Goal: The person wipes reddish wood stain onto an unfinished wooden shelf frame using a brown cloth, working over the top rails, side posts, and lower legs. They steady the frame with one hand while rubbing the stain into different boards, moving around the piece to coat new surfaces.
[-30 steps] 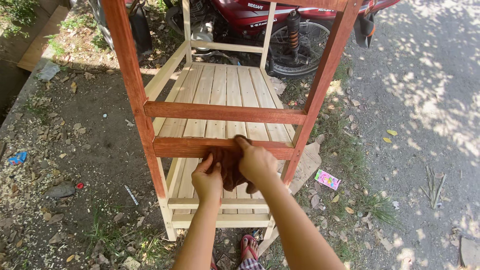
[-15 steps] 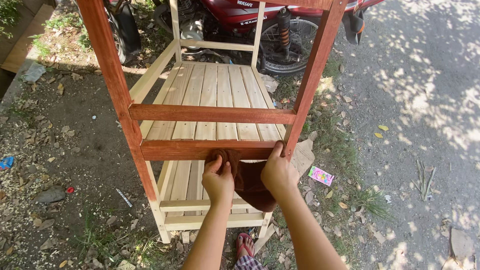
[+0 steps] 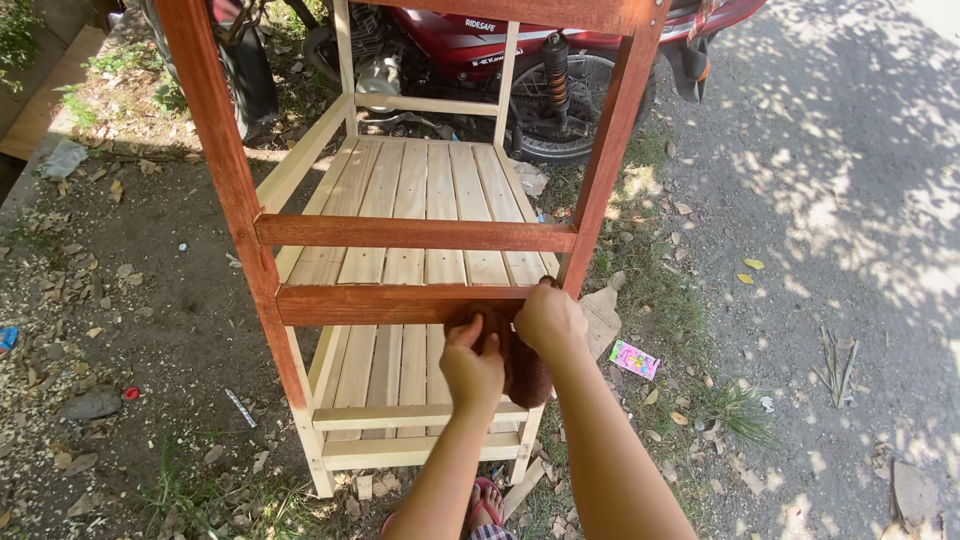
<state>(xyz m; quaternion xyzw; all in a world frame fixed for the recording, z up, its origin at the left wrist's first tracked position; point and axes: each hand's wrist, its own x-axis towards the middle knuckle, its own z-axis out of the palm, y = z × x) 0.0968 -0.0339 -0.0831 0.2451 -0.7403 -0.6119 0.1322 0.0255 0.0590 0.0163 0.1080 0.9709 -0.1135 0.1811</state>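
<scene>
Both hands on dark brown rag, pressed to underside of lower stained crossbar at right end. Left hand: fingers curled shut, pinching rag. Right hand: fingers wrapped over rag top, tips hidden behind bar. Wooden slatted rack on dirt; red motorcycle behind.

A single head-worn camera looks steeply down and forward from standing height, close above a slatted wooden rack. Both forearms enter from the bottom edge, and the hands, left hand and right hand, meet just below the centre. The view faces a parked red motorcycle at the top, with dirt ground at the left and gravel at the right.
</scene>
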